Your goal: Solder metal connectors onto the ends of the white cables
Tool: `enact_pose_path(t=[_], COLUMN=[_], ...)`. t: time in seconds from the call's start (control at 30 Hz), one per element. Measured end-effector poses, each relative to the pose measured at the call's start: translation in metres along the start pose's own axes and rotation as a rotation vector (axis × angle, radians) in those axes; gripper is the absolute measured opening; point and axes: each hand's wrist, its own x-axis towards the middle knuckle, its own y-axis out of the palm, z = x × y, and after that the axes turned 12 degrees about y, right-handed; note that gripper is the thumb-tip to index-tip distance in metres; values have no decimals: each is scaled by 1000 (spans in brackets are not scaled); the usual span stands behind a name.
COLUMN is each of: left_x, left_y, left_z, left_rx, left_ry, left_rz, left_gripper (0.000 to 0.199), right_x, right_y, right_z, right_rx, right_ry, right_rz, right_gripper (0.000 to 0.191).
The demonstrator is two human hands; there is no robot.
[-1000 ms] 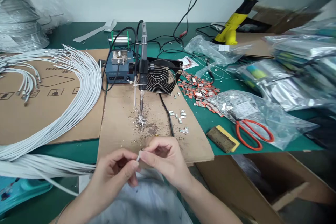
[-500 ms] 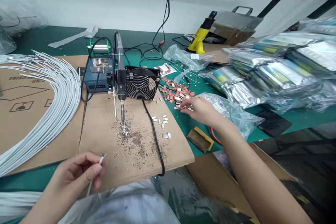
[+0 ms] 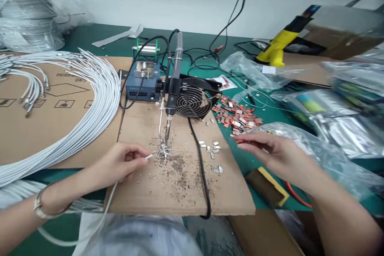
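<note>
My left hand (image 3: 124,164) pinches a white cable (image 3: 111,198) close to its stripped end, which points at the soldering iron (image 3: 174,84). That iron is clamped upright in a stand, its tip over a heap of solder scraps (image 3: 164,152) on the cardboard. The bare wires show just left of the scraps. Between the thumb and fingers of my right hand (image 3: 279,152) is a small orange-and-metal connector (image 3: 240,141), partly hidden. It is held just in front of a pile of similar connectors (image 3: 237,116). Several loose silver connector pieces (image 3: 214,152) lie on the cardboard between my hands.
A blue soldering station (image 3: 141,86) with a solder spool (image 3: 147,50) stands behind, beside a black fan (image 3: 193,102). A black cord (image 3: 204,176) crosses the cardboard (image 3: 144,200). Bundled white cables (image 3: 102,108) curve at left. A sponge (image 3: 267,186), plastic bags and a yellow heat gun (image 3: 277,46) are at right.
My right hand has drawn back from the pile with a small orange connector. My left hand has brought the cable end closer to the iron tip. The view has swung left.
</note>
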Motion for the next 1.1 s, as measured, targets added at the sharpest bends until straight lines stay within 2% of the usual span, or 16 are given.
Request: enact_pose_path(t=[0.1, 0.17, 0.23, 0.33, 0.47, 0.67, 0.83, 1.1], left_x=[17, 26, 34, 39, 39, 37, 37, 38], left_y=[-2, -3, -2, -1, 1, 3, 5, 5], left_z=[-1, 0, 1, -1, -4, -4, -3, -4], left_rx=[56, 76, 77, 75, 80, 78, 96, 135], left_ry=[112, 166, 178, 177, 171, 169, 167, 160], left_rz=[37, 61, 80, 102, 85, 47, 31, 0], left_gripper=[20, 18, 17, 18, 20, 20, 19, 19], right_x=[-14, -21, -25, -23, -11, 6, 8, 8], right_y=[10, 18, 27, 45, 72, 97, 99, 96], right_z=[34, 58, 76, 90, 96, 102, 101, 98], right_rx=[212, 253, 280, 359, 529, 968, 1181, 1256], right_ry=[-131, -196, -176, -86, 53, 426, 432, 449], right_rz=[172, 252, 321, 429, 467, 574, 591, 610], right_gripper=[9, 8, 8, 7, 11, 24, 24, 14])
